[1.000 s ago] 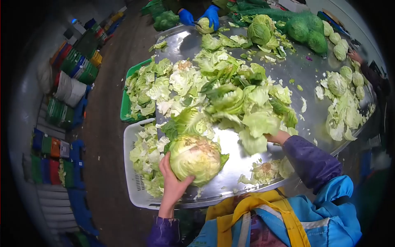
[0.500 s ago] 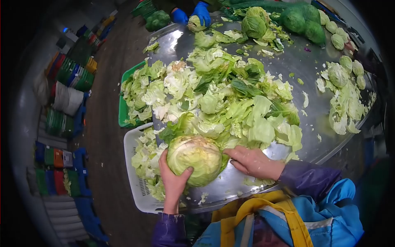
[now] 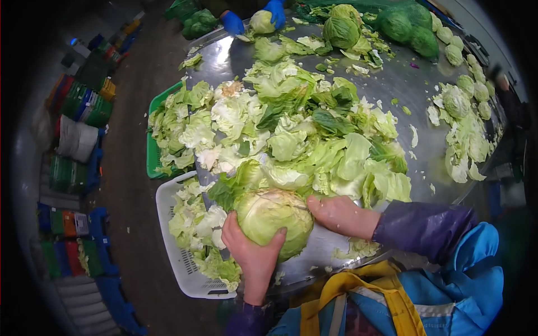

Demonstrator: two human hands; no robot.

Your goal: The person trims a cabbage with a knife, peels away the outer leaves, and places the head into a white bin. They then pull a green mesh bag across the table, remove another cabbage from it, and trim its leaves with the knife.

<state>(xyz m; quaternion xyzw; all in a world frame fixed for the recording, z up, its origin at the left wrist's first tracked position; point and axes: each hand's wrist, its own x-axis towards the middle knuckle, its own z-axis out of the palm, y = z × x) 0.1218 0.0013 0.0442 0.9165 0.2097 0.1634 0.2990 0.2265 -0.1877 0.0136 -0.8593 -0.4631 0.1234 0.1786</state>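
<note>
A large pale green cabbage (image 3: 273, 221) with a browned top is held over the near edge of the metal table. My left hand (image 3: 253, 246) grips it from the left and below, thumb spread across its near side. At the cabbage's right side, my right hand (image 3: 342, 214) is closed with its fingers curled against the upper edge; whatever lies inside them is hidden. Loose cabbage leaves (image 3: 291, 140) are heaped just beyond both hands.
A white basket (image 3: 168, 224) and a green crate (image 3: 152, 151), both with leaves, stand at the table's left edge. Across the table (image 3: 386, 89), a co-worker's blue-gloved hands (image 3: 274, 14) hold another cabbage. Netted cabbages (image 3: 406, 33) and trimmed heads (image 3: 457, 101) lie right.
The cabbage has turned slightly, and my left hand now sits lower and further under it. My right hand remains at its right side. The whole view has shifted a little.
</note>
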